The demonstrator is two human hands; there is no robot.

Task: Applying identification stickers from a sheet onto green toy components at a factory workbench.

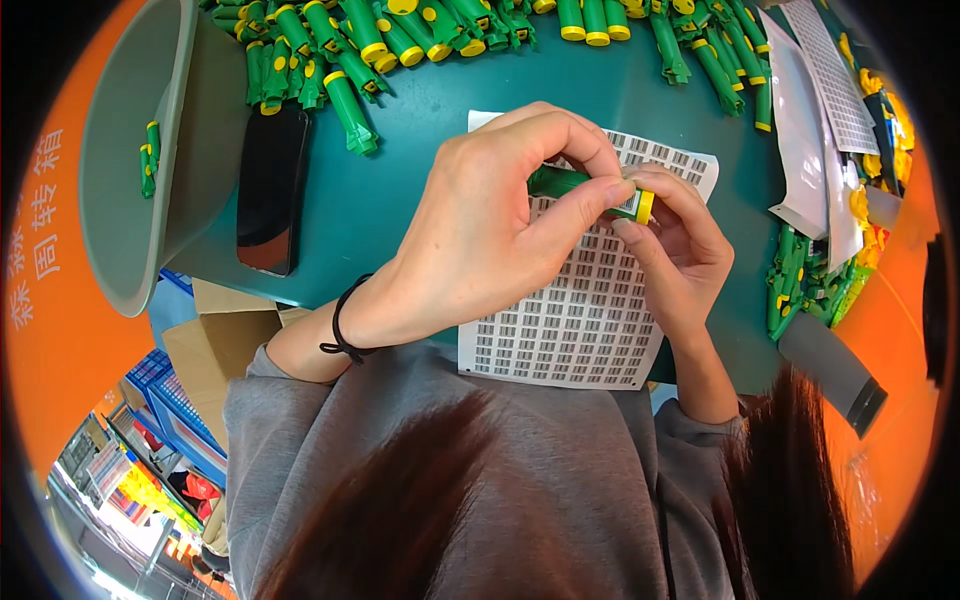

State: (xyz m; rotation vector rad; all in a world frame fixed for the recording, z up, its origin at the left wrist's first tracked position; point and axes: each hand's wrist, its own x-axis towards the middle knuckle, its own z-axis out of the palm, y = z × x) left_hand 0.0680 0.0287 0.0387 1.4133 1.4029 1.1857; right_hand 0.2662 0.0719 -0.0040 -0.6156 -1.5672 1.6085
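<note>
Between both hands, over the table, is a small green plastic tube point(556, 182) with a yellow end cap point(645, 208). My left hand point(490, 215) grips its body, the thumb pressing beside a small white barcode sticker point(628, 206) near the cap. At the capped end, my right hand point(685, 245) pinches the tube with thumb and fingers. Part of the tube is hidden by my left fingers. Beneath the hands lies a white sheet of barcode stickers point(560, 340), partly covered by them.
Many similar green tubes point(350, 115) are heaped along the table's far side. A black phone point(272, 190) lies at left, beside a grey bin point(178, 215) with a few tubes inside. More sheets point(815, 150) and a bag of green pieces point(800, 280) are at right.
</note>
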